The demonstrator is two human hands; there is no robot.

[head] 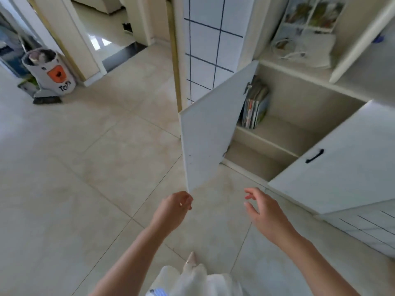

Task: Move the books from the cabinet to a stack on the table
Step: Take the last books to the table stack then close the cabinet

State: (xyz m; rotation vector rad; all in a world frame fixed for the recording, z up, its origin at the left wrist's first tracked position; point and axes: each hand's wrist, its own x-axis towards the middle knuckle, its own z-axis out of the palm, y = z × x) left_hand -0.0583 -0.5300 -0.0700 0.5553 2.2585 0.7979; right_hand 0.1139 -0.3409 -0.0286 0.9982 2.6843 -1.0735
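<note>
Several books [255, 103] upright, leaning left, inside the open cabinet [299, 107].

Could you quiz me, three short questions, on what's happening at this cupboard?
1. True or false: the books stand upright on the upper shelf of the open cabinet.
2. Which hand is at the edge of the open door? A) left hand B) right hand C) neither
3. Fill in: the closed door on the right has a ____ handle.

Key: 1 true; 2 A, though whether it grips the edge is unclear; 3 dark (black).
</note>
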